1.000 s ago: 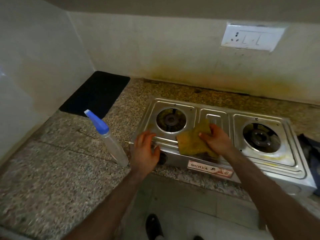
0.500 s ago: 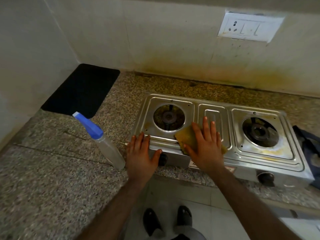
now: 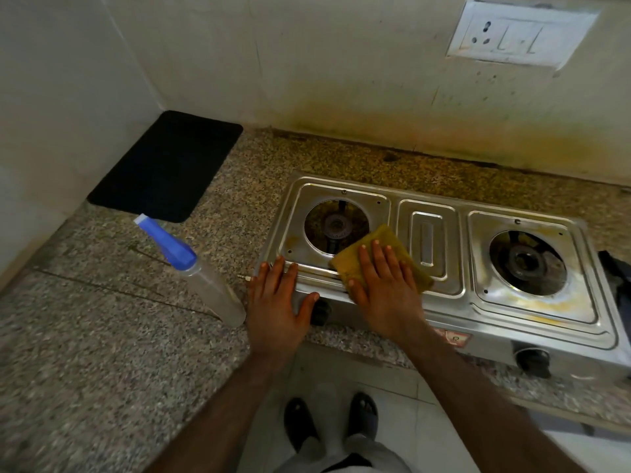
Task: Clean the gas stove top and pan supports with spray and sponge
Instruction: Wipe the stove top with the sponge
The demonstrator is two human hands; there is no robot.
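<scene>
A steel two-burner gas stove (image 3: 440, 288) sits on the granite counter, with no pan supports on its burners. My right hand (image 3: 384, 285) presses flat, fingers straight, on a yellow-brown sponge cloth (image 3: 375, 244) lying at the front right of the left burner (image 3: 336, 227). My left hand (image 3: 276, 302) rests open on the stove's front left corner, thumb near the left knob (image 3: 321, 310). A clear spray bottle with a blue head (image 3: 191, 268) stands just left of the stove. Yellow stains ring the right burner (image 3: 527, 262).
A black mat (image 3: 167, 165) lies in the back left corner of the granite counter (image 3: 102, 336). A dark object (image 3: 618, 281) shows at the right edge beside the stove. A switch socket (image 3: 519, 32) is on the stained wall. My feet stand on the floor below.
My right hand flattened on the sponge and slid it a little towards the left burner. My left hand stayed on the stove's front left corner. The view shifted.
</scene>
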